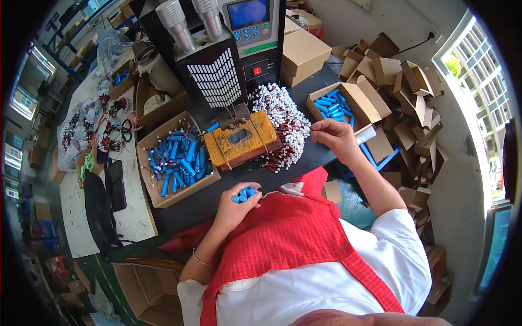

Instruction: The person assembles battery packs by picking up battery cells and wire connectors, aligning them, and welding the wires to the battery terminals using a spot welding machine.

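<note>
My left hand [232, 209] is closed around several blue cylindrical battery cells [243, 194], held upright in a bunch at the table's front edge. My right hand [338, 139] hovers at the right side of a heap of white-plugged lead wires [285, 122]. Its thumb and fingertips are pinched together; whatever is between them is too small to make out. Between the hands sits a yellow block fixture [255, 132] with a dark hollow in its top, under the spot-welding machine [215, 70]. One blue cell [212, 127] lies at the fixture's back left corner.
Left of the fixture stands a cardboard box [163, 202] filled with wired blue cells. A smaller carton [365, 106] of blue cells is beyond my right hand. Many empty cartons [408, 81] pile up at the right. A phone [117, 185] and scissors [126, 130] lie on the left.
</note>
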### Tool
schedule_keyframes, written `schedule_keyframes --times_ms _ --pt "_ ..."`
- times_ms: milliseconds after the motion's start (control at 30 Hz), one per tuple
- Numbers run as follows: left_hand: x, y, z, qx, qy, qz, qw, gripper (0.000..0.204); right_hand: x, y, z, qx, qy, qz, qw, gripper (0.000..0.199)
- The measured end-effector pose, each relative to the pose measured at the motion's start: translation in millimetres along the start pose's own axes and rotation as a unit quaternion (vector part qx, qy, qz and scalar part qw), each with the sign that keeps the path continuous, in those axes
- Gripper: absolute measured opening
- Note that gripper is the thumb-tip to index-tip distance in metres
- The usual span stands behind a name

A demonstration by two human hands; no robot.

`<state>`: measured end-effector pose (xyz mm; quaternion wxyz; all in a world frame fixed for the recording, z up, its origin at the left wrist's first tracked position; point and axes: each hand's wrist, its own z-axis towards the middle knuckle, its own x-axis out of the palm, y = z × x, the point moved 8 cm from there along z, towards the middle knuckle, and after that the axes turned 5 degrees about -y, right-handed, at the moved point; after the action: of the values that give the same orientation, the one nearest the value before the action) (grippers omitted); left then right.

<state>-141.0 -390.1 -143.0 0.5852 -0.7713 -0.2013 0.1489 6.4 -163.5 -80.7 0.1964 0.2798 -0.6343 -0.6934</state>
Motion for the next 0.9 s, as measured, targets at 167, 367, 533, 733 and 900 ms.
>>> schedule_keyframes --times_ms 167,367,533,733,900 --pt "-5 -48 18 0.038 -0.079 -0.222 0.971 0.033 42 -8 -35 0.027 0.075 0.076 0.994 0.011" --pt "-1 -51 28 0.059 -0.082 -0.249 0.963 0.030 76 -16 -49 0.058 0.146 0.093 0.983 0.013" --pt "3 -49 32 0.041 -0.063 -0.224 0.972 0.027 103 -3 -42 0.038 0.171 0.113 0.978 0.021" --pt "-21 -108 38 0.305 -0.165 0.169 0.922 0.025 111 11 3 0.055 0.137 0.084 0.985 0.019" --pt "-29 -114 59 0.360 -0.218 0.254 0.871 0.024 121 20 29 0.073 0.162 0.021 0.984 0.021"
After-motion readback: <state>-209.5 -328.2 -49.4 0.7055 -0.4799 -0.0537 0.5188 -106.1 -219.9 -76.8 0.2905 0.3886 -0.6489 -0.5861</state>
